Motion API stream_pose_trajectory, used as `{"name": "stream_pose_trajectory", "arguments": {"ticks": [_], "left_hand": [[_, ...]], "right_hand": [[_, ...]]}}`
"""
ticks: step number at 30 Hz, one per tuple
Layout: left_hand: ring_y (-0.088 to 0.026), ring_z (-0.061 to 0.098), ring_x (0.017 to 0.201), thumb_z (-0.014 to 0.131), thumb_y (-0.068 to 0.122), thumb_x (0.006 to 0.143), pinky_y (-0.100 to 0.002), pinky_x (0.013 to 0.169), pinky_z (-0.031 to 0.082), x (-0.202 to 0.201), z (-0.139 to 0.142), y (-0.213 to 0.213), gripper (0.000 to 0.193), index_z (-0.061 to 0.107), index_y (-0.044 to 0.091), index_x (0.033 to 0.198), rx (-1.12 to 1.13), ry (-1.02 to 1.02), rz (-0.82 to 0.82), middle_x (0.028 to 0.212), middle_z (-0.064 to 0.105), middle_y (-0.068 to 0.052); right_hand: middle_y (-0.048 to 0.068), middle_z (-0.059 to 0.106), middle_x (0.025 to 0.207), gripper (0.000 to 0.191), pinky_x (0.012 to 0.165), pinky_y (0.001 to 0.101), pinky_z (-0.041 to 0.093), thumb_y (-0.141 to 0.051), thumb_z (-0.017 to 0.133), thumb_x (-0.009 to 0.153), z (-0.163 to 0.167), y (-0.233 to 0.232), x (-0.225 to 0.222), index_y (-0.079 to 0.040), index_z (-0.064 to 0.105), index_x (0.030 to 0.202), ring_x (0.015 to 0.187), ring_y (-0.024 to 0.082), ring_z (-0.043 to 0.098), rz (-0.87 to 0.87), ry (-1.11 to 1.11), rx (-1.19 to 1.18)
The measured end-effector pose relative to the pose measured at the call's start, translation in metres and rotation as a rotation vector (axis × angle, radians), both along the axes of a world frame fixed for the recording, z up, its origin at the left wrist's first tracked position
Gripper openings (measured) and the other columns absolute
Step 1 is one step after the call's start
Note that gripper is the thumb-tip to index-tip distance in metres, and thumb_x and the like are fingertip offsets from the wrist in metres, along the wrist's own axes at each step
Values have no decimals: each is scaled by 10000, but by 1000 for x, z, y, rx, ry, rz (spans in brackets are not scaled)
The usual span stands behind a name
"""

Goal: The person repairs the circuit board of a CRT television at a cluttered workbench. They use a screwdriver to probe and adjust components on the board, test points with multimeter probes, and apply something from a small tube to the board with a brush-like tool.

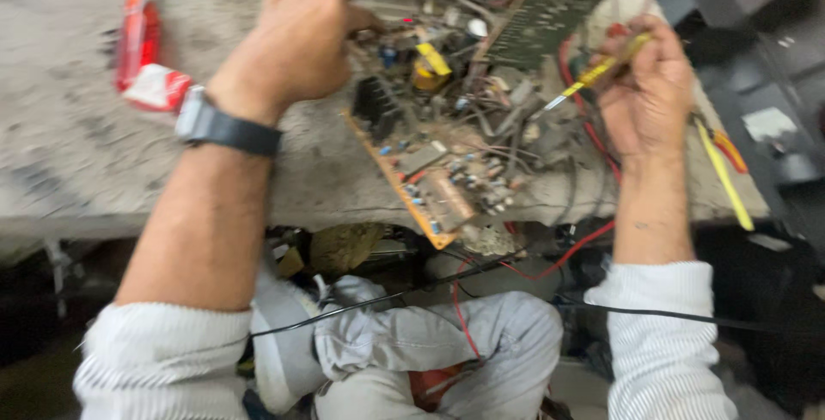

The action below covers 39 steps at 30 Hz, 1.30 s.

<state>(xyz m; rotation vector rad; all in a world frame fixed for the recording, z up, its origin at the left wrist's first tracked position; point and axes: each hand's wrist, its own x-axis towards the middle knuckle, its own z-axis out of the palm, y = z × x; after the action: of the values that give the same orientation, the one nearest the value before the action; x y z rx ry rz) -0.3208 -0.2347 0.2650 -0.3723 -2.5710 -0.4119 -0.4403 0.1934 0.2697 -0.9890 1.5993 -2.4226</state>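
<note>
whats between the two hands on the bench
In the head view, a dusty circuit board crowded with components and wires lies between the left hand and the right hand, which holds a yellow-handled screwdriver.

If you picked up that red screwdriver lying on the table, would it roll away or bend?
The red screwdriver looks stiff, so it probably won't bend. Its handle seems rounded, so a push might roll it across the dusty table. It likely feels light.

- The circuit board [438, 162] I had was a dusty orange-edged thing, crammed with parts: a black finned heatsink, a yellow-taped coil, a copper-coloured block. It sat tilted, near corner hanging over the bench edge.
- The screwdriver [593, 72] had a yellow handle and lay slanted, metal tip down-left into the board's wiring.
</note>
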Motion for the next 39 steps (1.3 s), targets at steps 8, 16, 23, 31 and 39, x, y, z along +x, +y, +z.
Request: {"name": "stream_pose_trajectory", "arguments": {"ticks": [8, 16, 23, 31, 39], "left_hand": [[-352, 538, 1062, 647, -67, 684, -483, 876, 418, 5, 2, 5, 636, 821, 313, 1164, 24, 34, 0, 1041, 652, -112], [-340, 528, 1037, 662, -84, 688, -474, 846, 407, 10, 4, 6, 636, 833, 319, 1149, 7, 82, -10, 1054, 635, -109], [-358, 517, 1069, 659, -70, 689, -482, 868, 404, 8, 3, 5, 596, 829, 289, 1134, -4, 53, -36, 1102, 613, -133], [-367, 506, 1106, 647, -40, 710, -514, 887, 408, 5, 0, 4, 605, 824, 340, 1146, -24, 31, -5, 1125, 599, -132], [-359, 517, 1136, 619, 13, 768, -517, 908, 433, 4, 12, 7, 515, 818, 378, 1073, 19, -15, 96, 1125, 593, -122]], "right_hand": [[157, 701, 1175, 326, 1000, 353, 554, -229, 672, 1162, 0, 2, 0, -4, 545, 1362, 1065, 216, 675, -5, 23, 7], [157, 703, 1162, 289, 1003, 354, 555, -214, 656, 1175, 2, 1, 4, -8, 549, 1348, 1047, 212, 664, -8, 12, 3], [154, 700, 1153, 284, 1016, 347, 564, -215, 651, 1178, 3, 0, 6, -13, 552, 1351, 1069, 212, 670, -6, 15, 3], [148, 695, 1165, 280, 1036, 363, 584, -229, 626, 1183, -2, 3, 1, -17, 548, 1348, 1088, 221, 687, -47, 18, 19], [77, 670, 1173, 306, 913, 349, 541, -274, 626, 1085, 5, -7, -2, -93, 560, 1323, 1052, 228, 654, -102, -55, 40]]}}
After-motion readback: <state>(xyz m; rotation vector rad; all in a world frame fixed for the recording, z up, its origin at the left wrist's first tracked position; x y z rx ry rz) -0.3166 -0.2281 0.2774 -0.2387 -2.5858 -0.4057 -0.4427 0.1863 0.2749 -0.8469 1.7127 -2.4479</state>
